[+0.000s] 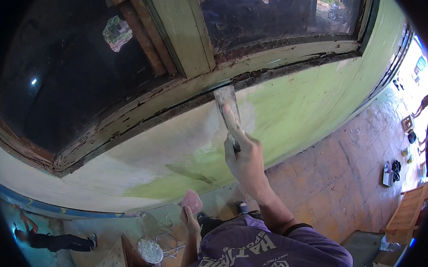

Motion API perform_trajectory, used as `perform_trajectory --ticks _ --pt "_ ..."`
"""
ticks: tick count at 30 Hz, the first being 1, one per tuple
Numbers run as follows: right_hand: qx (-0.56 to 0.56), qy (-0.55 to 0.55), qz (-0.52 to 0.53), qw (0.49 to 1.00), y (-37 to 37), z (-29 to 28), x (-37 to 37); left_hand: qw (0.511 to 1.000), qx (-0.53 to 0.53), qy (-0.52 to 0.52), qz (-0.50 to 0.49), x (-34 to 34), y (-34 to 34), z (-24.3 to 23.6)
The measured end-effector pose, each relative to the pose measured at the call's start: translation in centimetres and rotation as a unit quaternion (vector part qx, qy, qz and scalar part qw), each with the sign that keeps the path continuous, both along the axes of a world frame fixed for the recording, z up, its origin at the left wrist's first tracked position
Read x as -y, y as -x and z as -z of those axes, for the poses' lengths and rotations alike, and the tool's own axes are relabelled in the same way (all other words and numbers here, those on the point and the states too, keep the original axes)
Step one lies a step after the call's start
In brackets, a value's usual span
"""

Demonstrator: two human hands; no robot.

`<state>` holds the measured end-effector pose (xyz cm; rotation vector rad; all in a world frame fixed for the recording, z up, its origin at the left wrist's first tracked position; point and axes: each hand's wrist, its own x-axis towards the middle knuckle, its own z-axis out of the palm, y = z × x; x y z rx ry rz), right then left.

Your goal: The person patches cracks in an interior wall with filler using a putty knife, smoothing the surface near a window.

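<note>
My right hand [246, 159] is wrapped round the handle of a putty knife [224, 96], its index finger stretched along the broad grey blade. The blade's end lies against the wall [291, 113], just under the worn wooden window frame [255, 62]. Around the blade the wall is whitish, with light green paint to the right and below. Lower down, my left hand [190, 223] grips a flat pink piece [191, 201] by its lower edge, held upright and apart from the wall; I cannot tell its material.
Dark window panes [276, 21] fill the top. Below me stand a round container [149, 251] with whitish contents and a wooden piece [131, 254]. Another person [59, 241] reaches to a wall at lower left. Wooden furniture [408, 209] stands on the tiled floor [317, 181] at right.
</note>
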<state>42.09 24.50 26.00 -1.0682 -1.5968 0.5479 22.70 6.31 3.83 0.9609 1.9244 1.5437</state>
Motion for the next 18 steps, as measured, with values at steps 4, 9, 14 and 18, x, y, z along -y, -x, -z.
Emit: perform_trajectory --ticks 4,9,14,18 --pt "-0.002 0.022 0.013 1.000 0.0 5.4 1.2 0.998 0.046 0.038 0.002 1.2 0.4 0.4" --pt "0.028 0.036 0.005 0.999 -0.2 2.3 1.1 0.994 0.078 0.059 -0.056 1.8 0.5 0.5" --pt "0.035 0.025 0.013 0.999 -0.5 4.2 1.2 0.993 0.095 0.042 -0.050 2.5 0.2 0.4" --pt "0.049 0.052 0.007 0.997 -1.4 6.2 1.0 0.995 0.087 0.029 -0.043 3.2 -0.6 0.8"
